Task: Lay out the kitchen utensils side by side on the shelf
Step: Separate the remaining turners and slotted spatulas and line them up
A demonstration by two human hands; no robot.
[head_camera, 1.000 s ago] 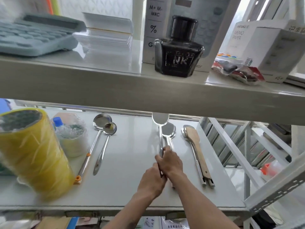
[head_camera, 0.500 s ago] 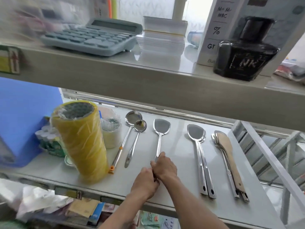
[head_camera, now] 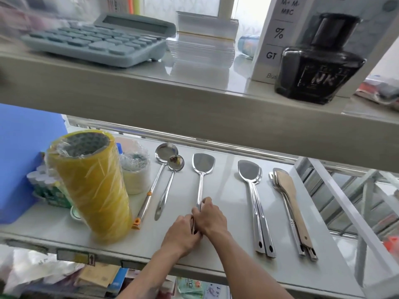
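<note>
On the white shelf (head_camera: 226, 212) a steel turner (head_camera: 201, 169) lies lengthwise, blade away from me. My left hand (head_camera: 181, 234) and my right hand (head_camera: 210, 219) both grip its handle near the front edge. To its left lie two steel ladles, a big one (head_camera: 160, 167) with an orange tip and a smaller one (head_camera: 170, 180). To the right lie two stacked steel spatulas (head_camera: 252, 186). Farther right a wooden spatula (head_camera: 290, 197) rests on other steel utensils (head_camera: 275, 172).
A yellow wrapped roll (head_camera: 90, 184) stands at the shelf's left, with a white roll (head_camera: 136, 173) and a blue box (head_camera: 19, 160) behind. The upper shelf carries a calculator (head_camera: 101, 37), an ink bottle (head_camera: 319, 67) and a card stack (head_camera: 203, 39). A white frame (head_camera: 345, 212) borders the right.
Both hands slid the steel turner leftward, away from the stacked spatulas it lay beside. A gap now separates them. My view also shifted left.
</note>
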